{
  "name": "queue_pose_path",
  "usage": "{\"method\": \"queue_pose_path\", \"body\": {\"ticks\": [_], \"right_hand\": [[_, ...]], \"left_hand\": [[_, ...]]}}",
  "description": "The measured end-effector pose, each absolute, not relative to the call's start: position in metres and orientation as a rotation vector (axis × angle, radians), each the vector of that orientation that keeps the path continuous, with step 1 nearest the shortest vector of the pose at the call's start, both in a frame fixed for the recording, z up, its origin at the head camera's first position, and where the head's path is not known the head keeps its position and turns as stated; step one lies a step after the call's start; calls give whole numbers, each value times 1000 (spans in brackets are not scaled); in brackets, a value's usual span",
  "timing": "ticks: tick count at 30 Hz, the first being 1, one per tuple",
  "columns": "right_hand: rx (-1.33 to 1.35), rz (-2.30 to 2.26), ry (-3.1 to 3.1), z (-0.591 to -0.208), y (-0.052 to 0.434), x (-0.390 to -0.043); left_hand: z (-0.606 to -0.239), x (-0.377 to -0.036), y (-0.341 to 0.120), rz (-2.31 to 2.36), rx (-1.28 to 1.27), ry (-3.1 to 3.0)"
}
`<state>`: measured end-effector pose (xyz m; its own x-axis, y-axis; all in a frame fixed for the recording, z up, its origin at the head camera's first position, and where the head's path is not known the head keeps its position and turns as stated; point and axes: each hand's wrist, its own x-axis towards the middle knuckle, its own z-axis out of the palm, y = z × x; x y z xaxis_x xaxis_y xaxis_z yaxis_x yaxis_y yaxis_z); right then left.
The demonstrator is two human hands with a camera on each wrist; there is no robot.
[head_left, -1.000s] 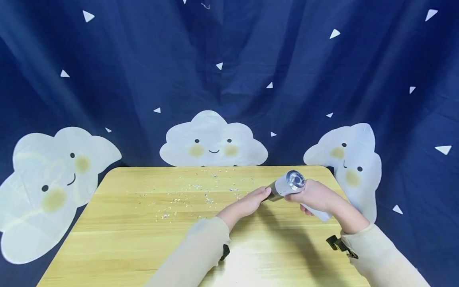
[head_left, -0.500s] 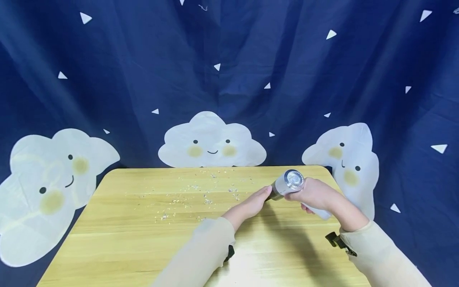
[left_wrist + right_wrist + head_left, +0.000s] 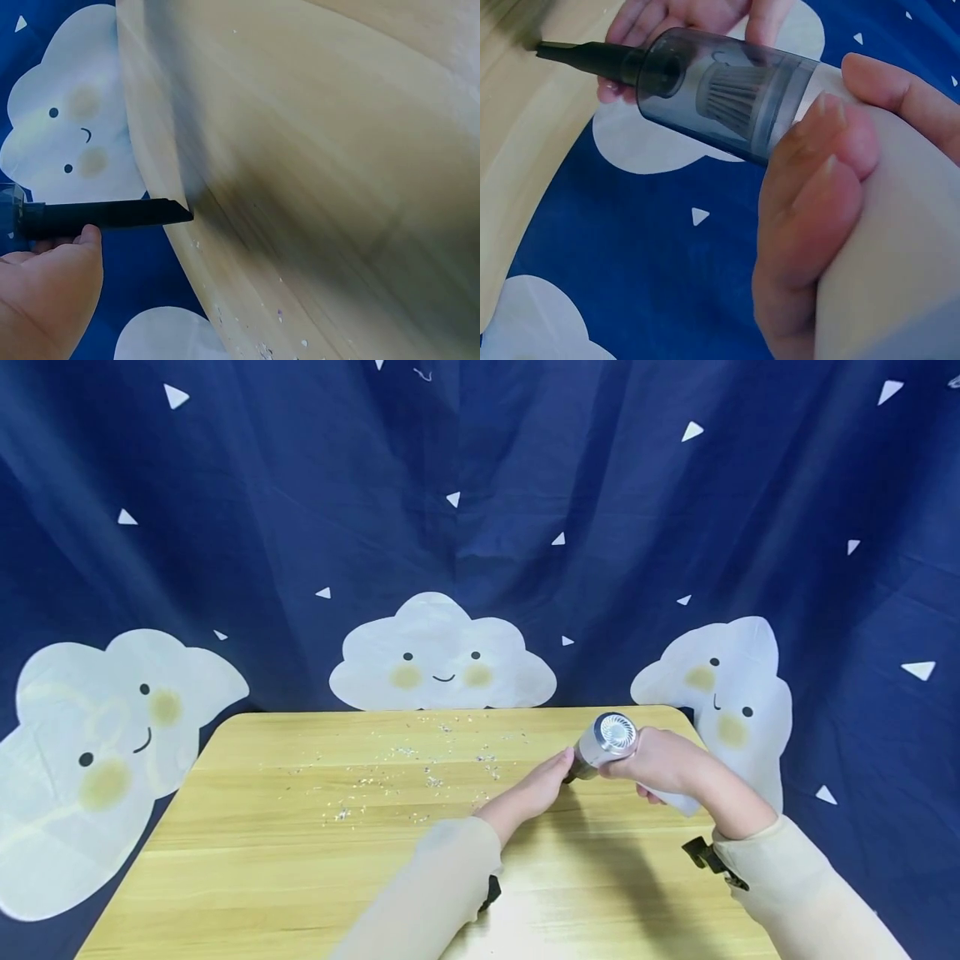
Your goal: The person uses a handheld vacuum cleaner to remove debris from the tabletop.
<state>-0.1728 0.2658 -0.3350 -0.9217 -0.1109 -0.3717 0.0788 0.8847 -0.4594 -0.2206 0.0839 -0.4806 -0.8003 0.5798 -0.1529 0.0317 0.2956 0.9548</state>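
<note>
My right hand (image 3: pixel 667 760) grips the light-coloured handle of a handheld vacuum cleaner (image 3: pixel 597 746), whose round silver vent faces up toward me. In the right wrist view its clear grey dust cup (image 3: pixel 697 90) shows a pleated filter inside. From the cup runs a black, slant-cut crevice nozzle (image 3: pixel 105 215) pointing at the tabletop. My left hand (image 3: pixel 536 785) holds the vacuum at the nozzle end, its thumb near the cup and its fingers partly hidden behind the nozzle. Small pale scraps (image 3: pixel 433 782) are scattered on the wooden table (image 3: pixel 262 877), left of the vacuum.
Behind the table's far edge hangs a dark blue curtain (image 3: pixel 510 468) with white triangles and smiling clouds. The vacuum is at the right side of the tabletop, near its far right corner. Shadows of my arms fall across the wood.
My left hand and forearm have shifted slightly right, along with the nozzle. The right hand keeps its grip on the handle. The scraps look much the same.
</note>
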Motion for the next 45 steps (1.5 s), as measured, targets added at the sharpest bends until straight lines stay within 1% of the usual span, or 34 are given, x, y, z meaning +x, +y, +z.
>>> {"method": "queue_pose_path", "body": {"ticks": [14,24,37,45], "right_hand": [[2,-623,2678,-331,271,-169],[-24,-577,2688,-328,271,-167],[-65,-553,2713,-330,266,-171],[-45,-576,2745,-339,263,-177]], "left_hand": [[-492,-222,104,1548,579,2087],[-495,-221,109,1559,577,2074],[-495,-228,101,1495,630,2126],[-489,-237,88,1462,576,2122]]}}
